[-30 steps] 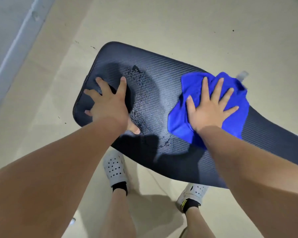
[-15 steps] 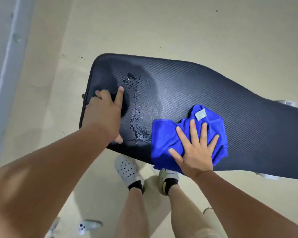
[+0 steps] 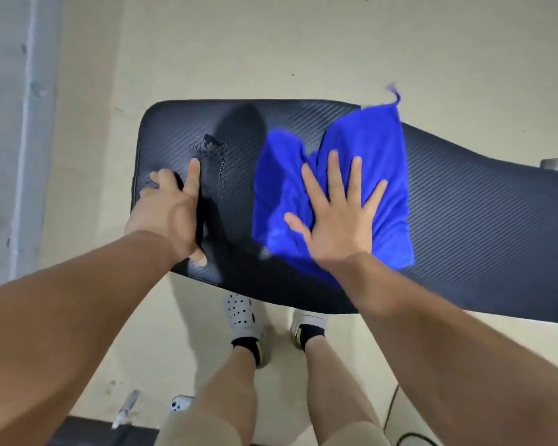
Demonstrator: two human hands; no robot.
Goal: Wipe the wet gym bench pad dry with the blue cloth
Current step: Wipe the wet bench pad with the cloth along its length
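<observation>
Right hand [image 3: 335, 217] lies flat with spread fingers on the cloth [image 3: 368, 156], which covers the middle of the pad [image 3: 480, 220], while left hand [image 3: 171, 207], half open, holds nothing beside the wet patch [image 3: 211, 148].

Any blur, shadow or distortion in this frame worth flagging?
Head view: motion blur smears the blue cloth tip; wide-angle bends the bench pad; arm shadows darken it beside the left hand; right hand reasonably sharp.
</observation>
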